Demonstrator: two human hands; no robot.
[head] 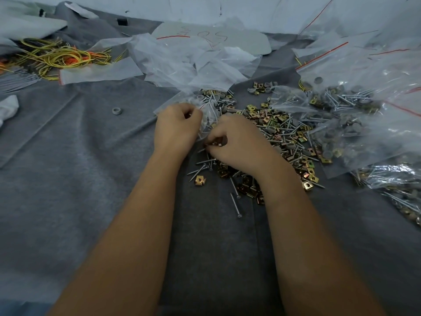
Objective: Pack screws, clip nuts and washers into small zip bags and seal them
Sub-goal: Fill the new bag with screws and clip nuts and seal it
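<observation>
Left hand (177,126) pinches mouth of small zip bag (206,115), holding it up for loading. Right hand (237,142) has fingers curled round clip nuts (215,143) just beside bag mouth — likely feeding them in. Loose screws (234,200) lie near; washers (290,145) lie right, within reach — on grey cloth (91,156).

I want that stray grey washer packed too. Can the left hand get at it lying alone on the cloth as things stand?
Probably yes, once freed. The grey washer lies alone on bare grey cloth, nothing over it, but the left hand is gripping the small zip bag.
</observation>
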